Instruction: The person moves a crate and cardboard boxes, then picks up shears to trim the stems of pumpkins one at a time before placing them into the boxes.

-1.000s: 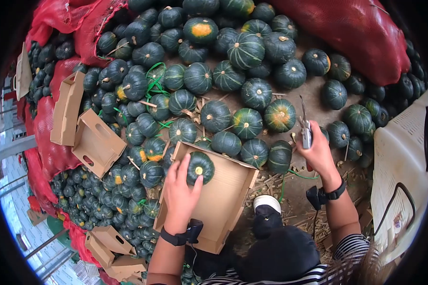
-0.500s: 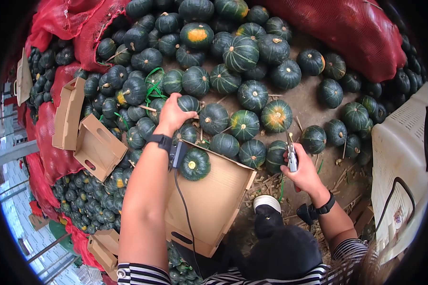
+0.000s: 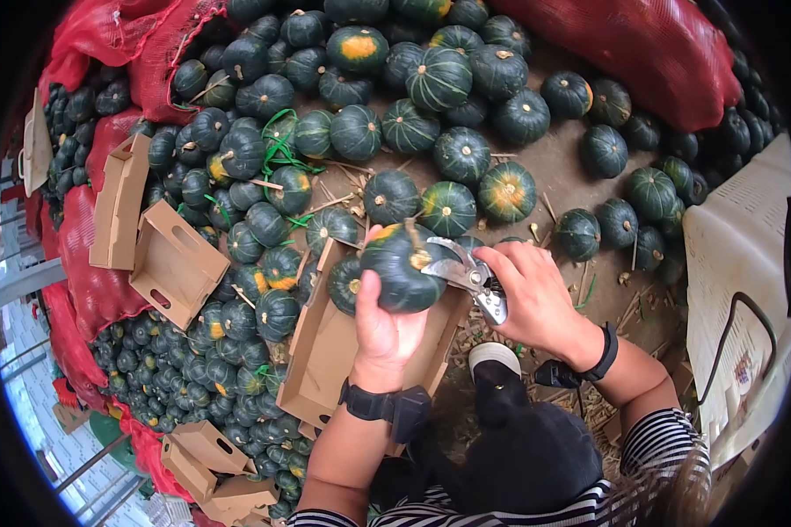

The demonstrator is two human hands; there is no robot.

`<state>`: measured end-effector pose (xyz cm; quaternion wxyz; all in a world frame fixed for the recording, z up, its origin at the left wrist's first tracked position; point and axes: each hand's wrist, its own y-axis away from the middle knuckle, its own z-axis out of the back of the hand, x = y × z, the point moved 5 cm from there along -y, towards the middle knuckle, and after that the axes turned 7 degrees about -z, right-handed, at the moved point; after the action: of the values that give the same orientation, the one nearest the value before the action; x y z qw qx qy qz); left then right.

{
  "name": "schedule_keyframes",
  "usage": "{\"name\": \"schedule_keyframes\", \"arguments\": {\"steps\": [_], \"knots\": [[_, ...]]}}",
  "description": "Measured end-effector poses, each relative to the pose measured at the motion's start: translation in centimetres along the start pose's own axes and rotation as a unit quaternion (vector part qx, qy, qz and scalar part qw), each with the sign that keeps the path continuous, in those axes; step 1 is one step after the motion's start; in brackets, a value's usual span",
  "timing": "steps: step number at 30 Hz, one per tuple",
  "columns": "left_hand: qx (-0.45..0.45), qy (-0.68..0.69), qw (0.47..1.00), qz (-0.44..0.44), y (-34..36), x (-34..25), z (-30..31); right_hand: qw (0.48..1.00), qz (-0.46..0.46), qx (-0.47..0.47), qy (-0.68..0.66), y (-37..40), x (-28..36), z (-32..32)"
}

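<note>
My left hand (image 3: 388, 329) cups a dark green pumpkin (image 3: 391, 274) from below and the side, holding it above the cardboard box. Its dry stem (image 3: 418, 246) faces right. My right hand (image 3: 532, 294) grips a pair of pruning shears (image 3: 475, 279), with the spread blades around or beside the stem base; exactly where they touch is hard to tell. Below, the open cardboard box (image 3: 312, 373) contains another green pumpkin (image 3: 344, 283), partly hidden by the held one.
Many loose pumpkins (image 3: 439, 79) cover the floor ahead and left. Red mesh sacks (image 3: 624, 61) lie at the back and left. Smaller cardboard boxes (image 3: 180, 263) rest on the left pile. A white crate (image 3: 738, 263) stands at right. Cut stems and green twine (image 3: 281, 145) are scattered about.
My left hand has picked up a pumpkin from the pile and drawn it back over the box. My right hand has moved left, bringing the shears to its stem, blades now spread.
</note>
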<state>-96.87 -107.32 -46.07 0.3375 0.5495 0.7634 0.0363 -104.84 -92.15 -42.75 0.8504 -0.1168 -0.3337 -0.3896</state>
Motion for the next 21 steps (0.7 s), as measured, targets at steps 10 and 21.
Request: {"name": "schedule_keyframes", "arguments": {"steps": [10, 21], "knots": [[0.103, 0.009, 0.991, 0.087, 1.7, 1.6, -0.4, 0.966, -0.158, 0.070, -0.191, 1.4, -2.8, -0.1], [-0.137, -0.291, 0.947, -0.002, 7.6, -1.6, 10.1, 0.909, -0.248, -0.075, 0.327, -0.5, -15.4, 4.1]]}}
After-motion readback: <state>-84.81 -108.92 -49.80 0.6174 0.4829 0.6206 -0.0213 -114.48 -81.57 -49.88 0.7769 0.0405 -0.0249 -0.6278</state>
